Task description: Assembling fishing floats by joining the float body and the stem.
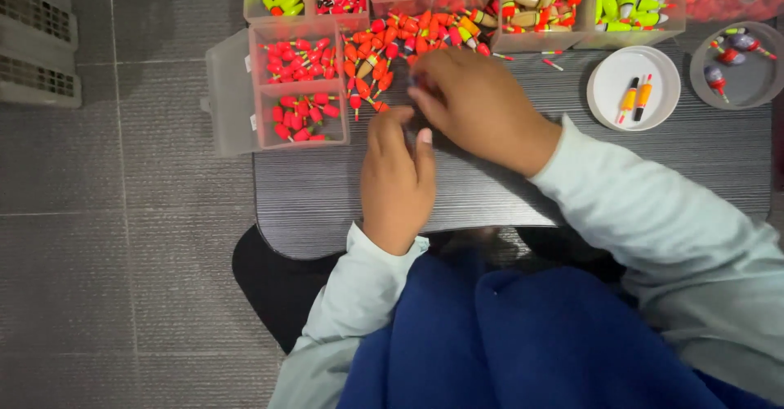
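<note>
My left hand (398, 176) rests on the grey table (327, 196), fingers curled toward the right hand. My right hand (478, 102) lies just beyond it, fingers bent over something small and dark between both hands; what it is stays hidden. A loose heap of red and orange fishing floats (392, 49) lies right beyond the fingertips. Left of the hands stands a clear divided box (300, 82) with small red floats in two compartments.
Clear bins of red, tan and yellow-green floats (629, 0) line the table's far edge. A white round dish (634, 86) holds two orange floats; a grey round dish (739, 70) holds several more. Grey tiled floor lies on the left. A blue garment covers my lap.
</note>
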